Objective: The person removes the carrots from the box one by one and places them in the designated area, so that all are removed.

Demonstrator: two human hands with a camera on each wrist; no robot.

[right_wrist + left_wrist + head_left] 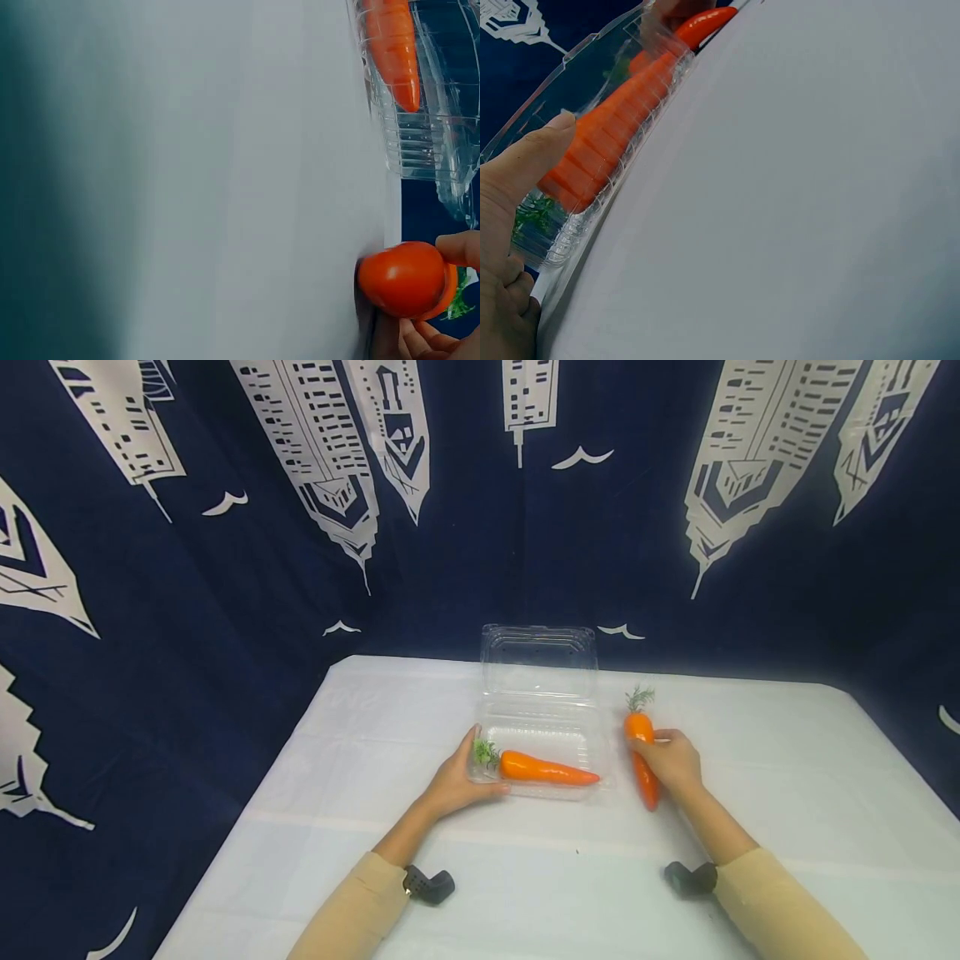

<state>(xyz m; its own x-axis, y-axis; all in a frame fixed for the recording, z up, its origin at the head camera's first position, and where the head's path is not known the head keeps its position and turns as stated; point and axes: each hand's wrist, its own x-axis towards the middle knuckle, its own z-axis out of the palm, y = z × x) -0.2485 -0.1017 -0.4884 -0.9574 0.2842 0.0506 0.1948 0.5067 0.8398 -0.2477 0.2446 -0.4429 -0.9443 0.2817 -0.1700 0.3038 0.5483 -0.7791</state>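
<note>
Clear plastic clamshell (pixel 562 739): lid (pixel 538 664) standing open.
First carrot (pixel 547 769): lies inside the clamshell.
Second carrot (pixel 646 778): outside, just right of the clamshell.
Left hand (pixel 459 783): fingers clamped round clamshell's left end.
Right hand (pixel 670 762): fingers clamped on second carrot.
Progress (judged): one carrot in; second carrot, lid remain.

A white counter (pixel 787 760) with faint creases and rounded far corners fills the lower part of the head view, a tiny dark speck (pixel 577 852) near its middle. Behind it and along its left side hangs a dark blue cloth (pixel 600 543), printed with pale upside-down towers (pixel 311 427), spires pointing downward, and small white bird-like shapes (pixel 582 457) between them.
</note>
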